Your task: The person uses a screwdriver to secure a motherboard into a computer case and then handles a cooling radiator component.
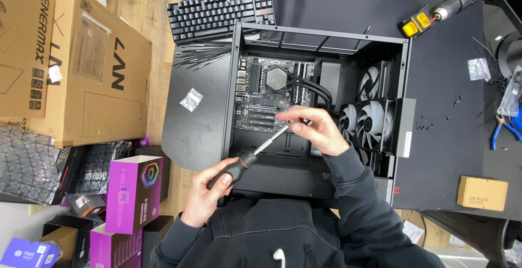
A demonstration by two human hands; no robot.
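Left hand [209, 189] is wrapped round the black-and-orange-handled screwdriver [255, 151]; right hand [315, 129] pinches its metal tip above the open black computer case [236, 83]. I'd steady the shaft.

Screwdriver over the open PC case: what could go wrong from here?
1. The right hand pinches the screwdriver tip directly above the motherboard; anything small dropped there could fall among components.
2. The left hand holds only the handle end, so the shaft might swing into the fans or cooler tubes.

A home workshop: open computer case [321, 105], cordless drill [451, 1], cardboard boxes [81, 67].
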